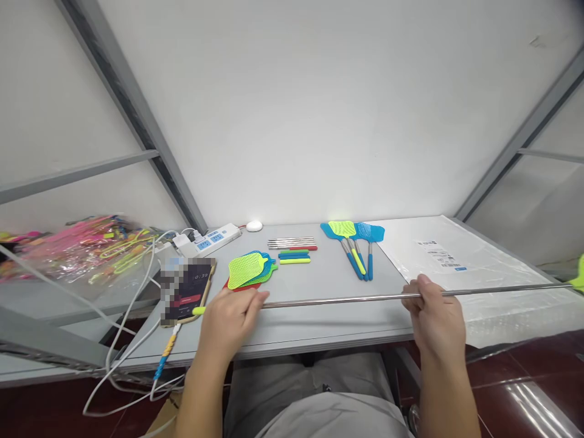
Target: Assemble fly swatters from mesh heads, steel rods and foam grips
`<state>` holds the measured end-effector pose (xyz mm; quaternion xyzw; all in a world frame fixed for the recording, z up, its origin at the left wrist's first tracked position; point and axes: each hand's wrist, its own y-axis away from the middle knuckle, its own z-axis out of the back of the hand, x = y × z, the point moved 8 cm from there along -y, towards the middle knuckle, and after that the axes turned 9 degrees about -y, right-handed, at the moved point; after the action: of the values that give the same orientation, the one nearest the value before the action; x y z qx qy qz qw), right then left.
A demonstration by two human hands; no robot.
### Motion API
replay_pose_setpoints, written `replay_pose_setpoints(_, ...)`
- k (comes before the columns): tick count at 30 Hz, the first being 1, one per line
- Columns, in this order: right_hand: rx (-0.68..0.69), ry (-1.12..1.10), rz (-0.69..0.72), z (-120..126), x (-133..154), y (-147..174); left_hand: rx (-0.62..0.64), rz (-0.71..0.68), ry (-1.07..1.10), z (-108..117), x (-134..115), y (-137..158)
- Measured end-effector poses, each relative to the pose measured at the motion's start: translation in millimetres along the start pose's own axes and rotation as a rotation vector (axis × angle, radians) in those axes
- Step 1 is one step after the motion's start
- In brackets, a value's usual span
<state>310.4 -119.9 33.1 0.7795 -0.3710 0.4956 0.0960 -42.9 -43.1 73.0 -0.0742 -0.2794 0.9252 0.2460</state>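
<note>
A long extended fly swatter [342,300] with a metal rod lies level across my view, gripped by both hands. My left hand [232,316] is closed around its yellow-green handle, whose end sticks out to the left. Farther right, my right hand [433,307] pinches the metal rod; the yellow-green head [578,277] is cut off by the right edge. Just beyond my left hand lie loose swatter heads [246,271] in yellow-green, blue, green and red. Behind them are several coloured handle tubes [294,255] and a row of metal rods [292,243].
Several assembled fly swatters [358,249] lie at the table's back middle. A white plastic mailer [438,249] covers the right side. At left are a phone [194,289], a power strip [219,240], white cables [137,292] and bagged colourful items [91,243]. Grey metal posts [137,109] frame the table.
</note>
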Motion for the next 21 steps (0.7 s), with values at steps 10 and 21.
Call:
replay_pose_setpoints(10,-0.026,-0.114,0.061,9,25,-7,-0.348,-0.035,-0.142,38,7,11)
replay_pose_setpoints(21,-0.161,-0.171,-0.03,30,7,-19,-0.44,0.184,-0.095,31,30,21)
